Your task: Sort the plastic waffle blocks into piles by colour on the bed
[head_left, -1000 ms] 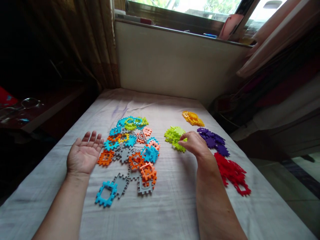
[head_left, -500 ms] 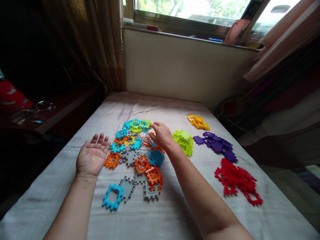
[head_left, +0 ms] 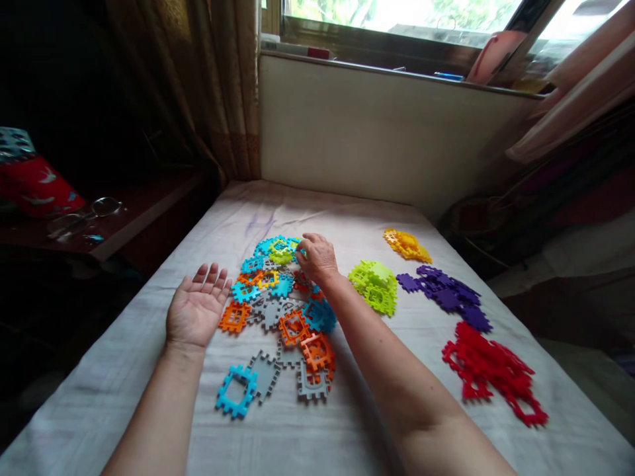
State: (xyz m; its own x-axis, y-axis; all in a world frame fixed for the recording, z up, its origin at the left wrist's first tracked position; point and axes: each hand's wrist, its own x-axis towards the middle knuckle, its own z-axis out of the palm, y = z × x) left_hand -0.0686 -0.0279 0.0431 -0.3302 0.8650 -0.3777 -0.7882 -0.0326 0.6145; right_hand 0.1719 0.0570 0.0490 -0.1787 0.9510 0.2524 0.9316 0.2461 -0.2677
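Observation:
My left hand [head_left: 197, 309] rests palm up with its fingers spread, just left of the mixed pile, nearest an orange interlocking plastic tile [head_left: 235, 317]. It holds nothing. Over the far right side of the pile, my right hand [head_left: 317, 258] has its fingers curled down against the blue and lime pieces; its fingertips are partly hidden, so what they grip cannot be made out. The pile has blue tiles [head_left: 282, 286], grey tiles [head_left: 270, 312] and orange tiles [head_left: 294, 327]. A blue square frame tile [head_left: 223, 391] lies at its near end, overlapping a grey one.
Right of the pile lie single-colour heaps of tiles: lime [head_left: 377, 291], yellow [head_left: 407, 244], purple [head_left: 449, 294] and red [head_left: 491, 367]. All are on a pale bedsheet [head_left: 387, 410]. Glasses [head_left: 104, 206] lie on a dark side table at left. A wall and window stand behind.
My right hand has shifted slightly, its fingers curling in from a looser spread to close at the pile. My left hand stays open, palm up. The view has turned a little left.

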